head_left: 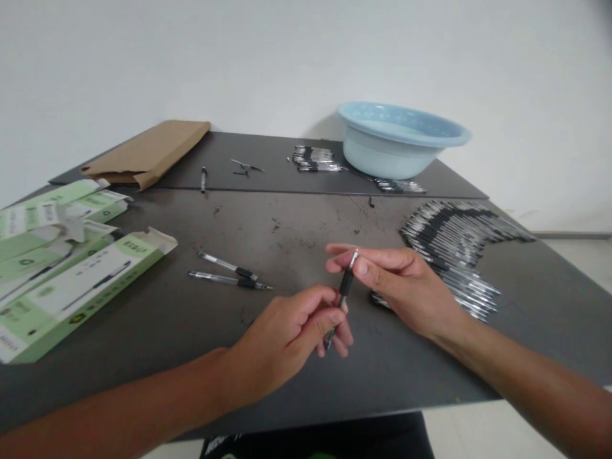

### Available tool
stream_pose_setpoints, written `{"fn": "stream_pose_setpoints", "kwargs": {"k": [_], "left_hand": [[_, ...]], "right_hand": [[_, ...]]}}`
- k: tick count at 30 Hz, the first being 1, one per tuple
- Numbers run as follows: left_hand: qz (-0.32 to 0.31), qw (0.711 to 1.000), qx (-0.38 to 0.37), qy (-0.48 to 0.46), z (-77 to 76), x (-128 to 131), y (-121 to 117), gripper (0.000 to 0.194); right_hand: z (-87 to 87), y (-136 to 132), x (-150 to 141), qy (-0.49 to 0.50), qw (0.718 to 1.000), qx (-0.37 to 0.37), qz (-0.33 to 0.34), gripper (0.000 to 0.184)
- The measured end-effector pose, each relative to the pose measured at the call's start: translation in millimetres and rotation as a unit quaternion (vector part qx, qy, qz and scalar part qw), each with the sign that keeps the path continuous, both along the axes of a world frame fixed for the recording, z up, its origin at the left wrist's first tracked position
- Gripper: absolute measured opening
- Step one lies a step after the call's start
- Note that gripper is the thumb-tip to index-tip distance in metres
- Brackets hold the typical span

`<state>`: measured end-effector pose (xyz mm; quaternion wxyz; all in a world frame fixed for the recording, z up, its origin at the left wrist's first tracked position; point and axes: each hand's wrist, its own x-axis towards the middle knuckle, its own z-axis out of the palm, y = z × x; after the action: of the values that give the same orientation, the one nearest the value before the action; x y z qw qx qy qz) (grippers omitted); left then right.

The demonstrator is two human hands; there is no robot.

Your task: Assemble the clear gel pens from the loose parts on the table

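Observation:
Both hands hold one black pen (345, 285) upright over the dark table (296, 229). My left hand (287, 338) pinches its lower barrel with thumb and fingers. My right hand (401, 287) grips the upper end, where the metal tip pokes out between thumb and forefinger. Two clear-barrelled pens (229, 273) lie side by side on the table left of my hands. A large heap of pens (454, 248) lies just right of my right hand.
Green and white pen boxes (62, 268) lie open at the left edge. A brown envelope (148, 153) sits far left. A light blue basin (399, 139) stands at the back, with small rows of pens (315, 159) beside it and loose parts nearby.

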<state>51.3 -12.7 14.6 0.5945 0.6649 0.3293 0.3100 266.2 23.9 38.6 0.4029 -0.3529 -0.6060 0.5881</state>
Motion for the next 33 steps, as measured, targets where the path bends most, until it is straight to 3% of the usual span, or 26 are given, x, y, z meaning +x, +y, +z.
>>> {"fn": "stream_pose_setpoints", "kwargs": {"k": [9, 12, 15, 19, 24, 30, 33], "left_hand": [[-0.006, 1.000, -0.004, 0.023, 6.7, -0.5, 0.8, 0.025], [-0.011, 1.000, -0.016, 0.019, 7.6, -0.9, -1.5, 0.028], [-0.021, 1.000, -0.021, 0.011, 4.4, -0.7, -4.0, 0.031], [-0.016, 1.000, -0.016, -0.008, -4.6, -0.1, -3.6, 0.036], [-0.002, 0.999, -0.020, -0.028, -10.5, 0.1, -1.6, 0.036], [-0.007, 0.999, -0.019, -0.025, -4.8, -1.3, -2.4, 0.044], [-0.019, 1.000, -0.011, -0.016, -6.3, -3.7, -1.1, 0.047]], "right_hand": [[0.7, -2.3, 0.5, -0.004, 1.000, -0.003, -0.006, 0.015], [-1.3, -3.7, -0.9, 0.017, 0.999, -0.032, 0.002, 0.021], [-1.8, -4.4, -0.8, 0.002, 1.000, -0.013, 0.023, 0.025], [-5.2, -2.5, 3.5, -0.057, 0.998, 0.033, -0.009, 0.024], [-12.0, -1.8, 7.4, -0.104, 0.992, 0.017, -0.064, 0.026], [-13.1, -4.6, 6.6, -0.104, 0.994, 0.005, -0.034, 0.031], [-13.5, -3.9, 8.7, -0.120, 0.991, 0.013, -0.061, 0.028]]}}
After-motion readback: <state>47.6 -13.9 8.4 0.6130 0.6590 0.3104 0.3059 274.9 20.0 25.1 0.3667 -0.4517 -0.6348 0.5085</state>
